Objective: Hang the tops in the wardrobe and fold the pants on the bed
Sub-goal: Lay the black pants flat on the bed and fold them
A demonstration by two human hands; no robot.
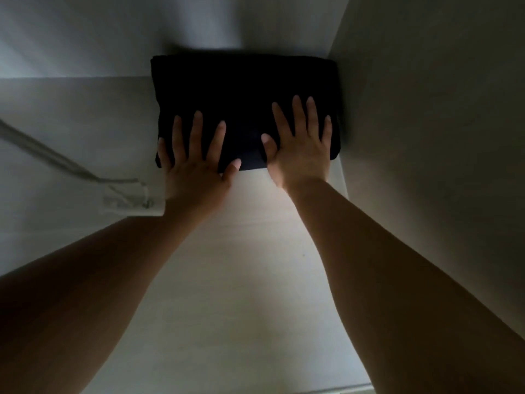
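A dark folded garment (241, 86), probably pants, lies flat on a white surface (241, 265) in a back right corner, against a white side wall. My left hand (196, 160) lies flat on its near left part, fingers straight and spread. My right hand (301, 146) presses flat on its near right part, fingers straight too. Both forearms reach in from the bottom of the view. The light is dim.
A white side wall (426, 137) rises close on the right, and a white back wall (85, 38) stands behind the garment. At the left lies a pale item with a strap or cord (125, 197), partly under my left wrist.
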